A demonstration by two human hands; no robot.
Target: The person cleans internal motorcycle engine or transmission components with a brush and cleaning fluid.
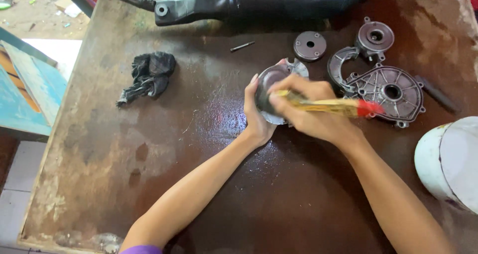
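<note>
My left hand [255, 117] cups a round grey metal engine part [277, 74] tilted up off the brown wooden table [149, 154]. My right hand [311, 112] grips a paintbrush [343, 106] with a yellow handle and red end. The brush tip is pressed to the face of the part. Both hands are close together at the table's middle.
A dark rag [149, 74] lies at the left. A black exhaust pipe [259, 2] spans the far edge, a small bolt [242, 46] before it. A grey disc [309, 45], a flanged hub [374, 36], a brake shoe [338, 64] and a ribbed cover [393, 92] sit right. A white bucket [450, 159] stands at the right edge.
</note>
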